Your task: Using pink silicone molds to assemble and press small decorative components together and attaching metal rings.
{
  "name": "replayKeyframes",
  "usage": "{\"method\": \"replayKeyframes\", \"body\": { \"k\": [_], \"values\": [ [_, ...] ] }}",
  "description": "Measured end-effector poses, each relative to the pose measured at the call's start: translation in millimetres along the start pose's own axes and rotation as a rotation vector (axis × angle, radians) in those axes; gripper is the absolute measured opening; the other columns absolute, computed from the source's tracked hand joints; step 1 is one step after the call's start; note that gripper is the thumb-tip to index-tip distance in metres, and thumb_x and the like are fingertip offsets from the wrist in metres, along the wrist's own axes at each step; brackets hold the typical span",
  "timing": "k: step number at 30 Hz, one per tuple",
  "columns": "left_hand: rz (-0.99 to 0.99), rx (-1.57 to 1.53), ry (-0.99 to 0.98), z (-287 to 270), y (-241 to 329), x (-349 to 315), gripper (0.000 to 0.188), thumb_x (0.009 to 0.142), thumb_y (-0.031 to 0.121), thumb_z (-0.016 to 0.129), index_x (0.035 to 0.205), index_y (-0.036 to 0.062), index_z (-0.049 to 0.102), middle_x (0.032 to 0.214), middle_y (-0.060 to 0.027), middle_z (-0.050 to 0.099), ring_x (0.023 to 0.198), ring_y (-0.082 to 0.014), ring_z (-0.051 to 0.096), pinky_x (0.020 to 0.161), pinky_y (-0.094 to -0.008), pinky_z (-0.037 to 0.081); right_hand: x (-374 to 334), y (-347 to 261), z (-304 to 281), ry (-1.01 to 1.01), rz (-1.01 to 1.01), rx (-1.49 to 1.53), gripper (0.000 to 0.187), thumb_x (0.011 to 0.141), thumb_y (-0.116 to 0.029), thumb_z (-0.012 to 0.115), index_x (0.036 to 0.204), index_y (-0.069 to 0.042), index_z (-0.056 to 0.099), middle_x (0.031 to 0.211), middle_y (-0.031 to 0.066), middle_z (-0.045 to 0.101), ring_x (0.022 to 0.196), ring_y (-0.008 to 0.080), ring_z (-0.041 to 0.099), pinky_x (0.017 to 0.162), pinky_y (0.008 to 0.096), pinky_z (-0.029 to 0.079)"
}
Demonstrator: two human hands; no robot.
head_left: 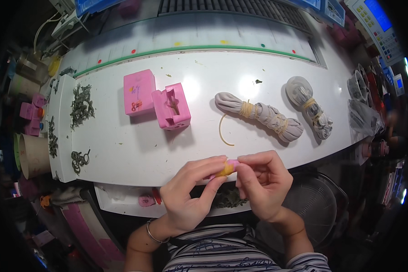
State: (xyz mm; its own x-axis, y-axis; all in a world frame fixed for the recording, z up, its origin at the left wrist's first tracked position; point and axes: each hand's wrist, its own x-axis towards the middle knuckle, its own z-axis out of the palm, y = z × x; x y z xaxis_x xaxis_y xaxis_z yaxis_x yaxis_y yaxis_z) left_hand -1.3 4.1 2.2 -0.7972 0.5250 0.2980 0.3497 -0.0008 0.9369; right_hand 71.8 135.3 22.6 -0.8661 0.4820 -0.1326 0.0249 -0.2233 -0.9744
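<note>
White tabletop (109,154), room between pink blocks (139,95) and front edge; left hand (186,188), right hand (268,186) pinch yellow-pink piece (225,170), grip narrow.

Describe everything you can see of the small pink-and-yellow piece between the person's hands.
The pink-and-yellow piece is short and narrow, yellow along its middle with pink showing toward both ends. Its material cannot be told for sure. It lies aslant, its right end higher in the picture. The left hand grips its left part, covering some of it; the right hand pinches its right end. It appears over the near side of the white table.
</note>
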Motion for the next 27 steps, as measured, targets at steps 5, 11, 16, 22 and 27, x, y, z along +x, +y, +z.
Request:
{"method": "replayKeyframes", "body": {
  "k": [5, 11, 16, 22, 27],
  "values": [
    [-0.46, -0.619, 0.08, 12.7, 1.0, 0.7, 0.033, 0.086, -0.005, 0.058, 0.117, -0.0068, 0.047, 0.109, -0.0178, 0.059, 0.098, -0.0208, 0.062, 0.082, -0.0293, 0.054, 7.8, -2.7, -7.3, -0.185, -0.516, -0.795, 0.054, 0.071, -0.001, 0.073, 0.123, 0.002, 0.056, 0.117, 0.0193, 0.048, 0.094, 0.0238, 0.055, 0.064, 0.0272, 0.049],
    [-0.636, -0.811, -0.046, 23.5, 6.6, 21.2, 0.032, 0.095, 0.006, 0.048, 0.123, -0.0071, 0.04, 0.117, -0.0214, 0.054, 0.104, -0.024, 0.06, 0.087, -0.0325, 0.052, 28.9, -18.0, -26.2, -0.271, -0.724, -0.937, 0.063, 0.066, -0.009, 0.076, 0.121, 0.01, 0.051, 0.117, 0.0233, 0.052, 0.099, 0.0355, 0.056, 0.082, 0.0382, 0.048],
    [-0.551, -0.691, -0.072, 15.4, 8.9, 22.2, 0.027, 0.098, 0.011, 0.04, 0.118, -0.0068, 0.044, 0.108, -0.0221, 0.06, 0.104, -0.0297, 0.06, 0.094, -0.0398, 0.048, 88.5, -53.5, -85.5, 0.48, -1.056, -1.372, 0.046, 0.068, -0.004, 0.072, 0.11, 0.009, 0.058, 0.112, 0.0216, 0.059, 0.092, 0.0334, 0.058, 0.077, 0.04, 0.049],
    [-0.308, -0.409, 0.078, 6.2, 8.4, 11.5, 0.018, 0.094, 0.003, 0.04, 0.101, -0.0062, 0.053, 0.087, -0.0167, 0.063, 0.085, -0.0234, 0.065, 0.084, -0.0368, 0.053, 112.5, -35.8, -125.1, 0.198, -0.741, -1.54, 0.049, 0.069, -0.006, 0.073, 0.115, 0.004, 0.059, 0.112, 0.0182, 0.058, 0.085, 0.0295, 0.054, 0.074, 0.0368, 0.047],
    [0.107, 0.179, 0.416, -27.9, -7.0, 36.3, 0.02, 0.089, 0.001, 0.048, 0.107, -0.0062, 0.054, 0.103, -0.0147, 0.055, 0.095, -0.0196, 0.054, 0.086, -0.03, 0.044, 100.2, -46.4, -121.3, 0.461, -0.952, -1.46, 0.043, 0.073, -0.01, 0.07, 0.111, 0.004, 0.058, 0.108, 0.0171, 0.056, 0.092, 0.0309, 0.051, 0.079, 0.0394, 0.046]
  ]
}}
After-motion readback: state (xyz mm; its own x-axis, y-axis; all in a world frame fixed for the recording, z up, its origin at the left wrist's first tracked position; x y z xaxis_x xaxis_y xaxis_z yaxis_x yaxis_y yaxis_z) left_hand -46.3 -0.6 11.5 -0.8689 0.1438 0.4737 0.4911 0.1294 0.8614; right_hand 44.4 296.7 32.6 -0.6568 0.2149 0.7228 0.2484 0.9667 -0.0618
